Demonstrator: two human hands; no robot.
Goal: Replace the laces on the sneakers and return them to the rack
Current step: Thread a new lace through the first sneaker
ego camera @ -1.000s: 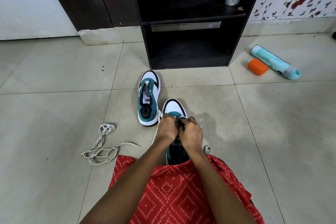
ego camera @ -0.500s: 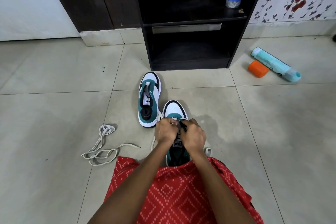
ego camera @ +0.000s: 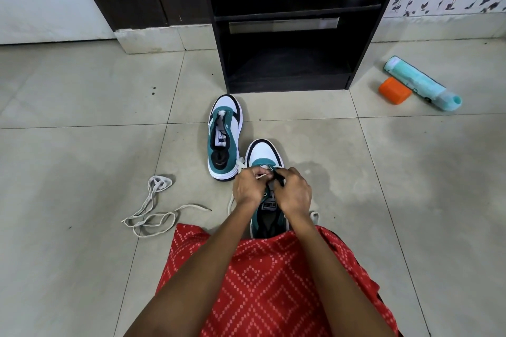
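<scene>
Tiled floor point(ego camera: 82, 90) carries both sneakers before the rack point(ego camera: 287, 68). Your left hand point(ego camera: 247, 189) and right hand point(ego camera: 294, 193) pinch lace ends at the near sneaker point(ego camera: 264, 157), low centre. You're likely threading; next, feed the tip through an eyelet. The far sneaker point(ego camera: 223, 135) lies laceless.

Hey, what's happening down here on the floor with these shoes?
A person sitting on the tiled floor is working on the nearer sneaker with both hands. The left hand and right hand are bunched together over its front eyelets, pinching a lace end, apparently threading it. The other sneaker stands just ahead with no lace in it. A loose white lace lies in a tangle on the floor to the left. The dark rack stands beyond the shoes, so neither shoe has been put back.
</scene>
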